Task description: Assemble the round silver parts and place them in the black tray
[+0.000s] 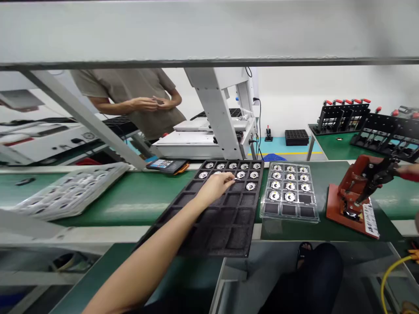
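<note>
My left hand [218, 186] reaches over the black compartment tray [212, 237], its fingers pinched on a small part [238, 179] seen edge-on near the upper rows. Several round metal parts, one of them a disc [250, 186], lie in the tray's far compartments. To its right is a clear plastic tray [288, 216] with more round parts, its nearest row showing dark squares. At the right edge my right hand [409, 170], partly cut off, is closed round the red handle of a toggle clamp on a red press fixture [352, 196].
A white metal beam [209, 32] crosses overhead. Stacked white trays [75, 189] and a handheld device [168, 165] lie on the green conveyor [140, 192]. A person [131, 100] stands across it. Black clamp fixtures [343, 117] stand at the back right.
</note>
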`<state>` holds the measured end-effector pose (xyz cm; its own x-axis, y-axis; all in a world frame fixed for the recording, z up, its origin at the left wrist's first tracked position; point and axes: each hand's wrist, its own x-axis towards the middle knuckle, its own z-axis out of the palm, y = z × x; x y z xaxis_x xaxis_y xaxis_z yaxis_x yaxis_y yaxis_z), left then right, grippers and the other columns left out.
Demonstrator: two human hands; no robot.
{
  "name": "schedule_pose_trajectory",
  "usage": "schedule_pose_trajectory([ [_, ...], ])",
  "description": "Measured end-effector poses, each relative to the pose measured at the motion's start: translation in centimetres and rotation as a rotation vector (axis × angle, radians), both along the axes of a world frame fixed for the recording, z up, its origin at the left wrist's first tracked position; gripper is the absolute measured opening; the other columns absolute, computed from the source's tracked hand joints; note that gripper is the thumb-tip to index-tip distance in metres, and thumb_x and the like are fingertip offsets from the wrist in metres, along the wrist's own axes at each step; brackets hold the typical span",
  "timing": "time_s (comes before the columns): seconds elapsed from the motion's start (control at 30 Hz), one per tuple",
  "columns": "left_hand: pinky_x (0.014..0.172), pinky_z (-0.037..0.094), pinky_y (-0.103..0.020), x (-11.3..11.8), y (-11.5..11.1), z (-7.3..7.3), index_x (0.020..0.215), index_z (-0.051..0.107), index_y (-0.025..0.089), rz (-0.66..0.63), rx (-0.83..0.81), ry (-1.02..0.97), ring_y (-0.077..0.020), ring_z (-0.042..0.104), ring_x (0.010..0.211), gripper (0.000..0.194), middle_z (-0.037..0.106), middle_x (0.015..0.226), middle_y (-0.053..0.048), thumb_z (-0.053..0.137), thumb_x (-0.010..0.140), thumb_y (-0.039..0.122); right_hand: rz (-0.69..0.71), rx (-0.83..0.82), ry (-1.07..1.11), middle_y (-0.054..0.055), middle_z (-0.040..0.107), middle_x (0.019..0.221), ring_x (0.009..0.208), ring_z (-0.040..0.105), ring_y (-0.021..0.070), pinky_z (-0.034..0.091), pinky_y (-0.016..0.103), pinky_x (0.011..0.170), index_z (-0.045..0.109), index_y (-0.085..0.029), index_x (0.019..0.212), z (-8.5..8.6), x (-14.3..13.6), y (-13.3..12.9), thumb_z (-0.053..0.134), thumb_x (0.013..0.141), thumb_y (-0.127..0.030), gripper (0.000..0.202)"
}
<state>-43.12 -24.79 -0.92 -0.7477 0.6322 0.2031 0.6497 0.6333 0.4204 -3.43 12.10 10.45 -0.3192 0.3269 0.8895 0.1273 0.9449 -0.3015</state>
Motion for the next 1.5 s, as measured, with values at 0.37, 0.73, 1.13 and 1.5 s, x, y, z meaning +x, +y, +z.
schedule_pose_trajectory([
  [0.37,0.106,0.05,-0.046,2.1,3.5,-2.1,0.094,0.08,0.02,-0.15,-0.065,0.036,-0.0325,0.069,0.108,0.03,0.08,0.106,-0.014,0.056,0.097,0.038,0.032,-0.026,-0.166,0.007,0.071,0.142,0.131,0.068,0.0381,0.051,0.06,0.115,0.066,-0.043,0.147,-6.6,7.1,-1.7,0.059,0.102,-0.036,0.046],
  [0.73,0.079,0.052,-0.037,10.1,18.3,-3.3,0.069,0.065,0.018,-0.367,-0.16,-0.017,-0.0302,0.068,0.087,0.03,0.068,0.086,-0.011,0.082,0.082,0.039,0.041,-0.18,-0.357,0.006,0.076,0.122,0.107,0.076,0.0272,0.062,0.037,0.093,0.07,-0.029,0.127,-7.3,11.9,-6.5,0.06,0.104,-0.036,0.025],
  [1.13,0.084,0.056,-0.03,22.8,20.7,6.4,0.101,0.062,0.022,-1.15,0.454,0.123,-0.0188,0.071,0.095,0.018,0.072,0.101,-0.005,0.051,0.1,0.007,0.273,-0.705,-0.301,0.008,0.075,0.116,0.097,0.073,0.0224,0.063,0.035,0.087,0.064,-0.028,0.144,-8.1,13.7,-9.0,0.046,0.111,-0.052,0.045],
  [1.5,0.089,0.063,-0.038,34.2,26.5,8.6,0.116,0.065,0.017,-1.612,0.783,0.402,-0.0244,0.074,0.101,0.018,0.077,0.105,-0.014,0.049,0.109,0.012,0.158,-0.763,-0.071,-0.002,0.058,0.085,0.069,0.054,0.0127,0.047,0.026,0.061,0.072,-0.023,0.12,-4.7,16.8,-9.2,0.083,0.089,-0.031,0.034],
])
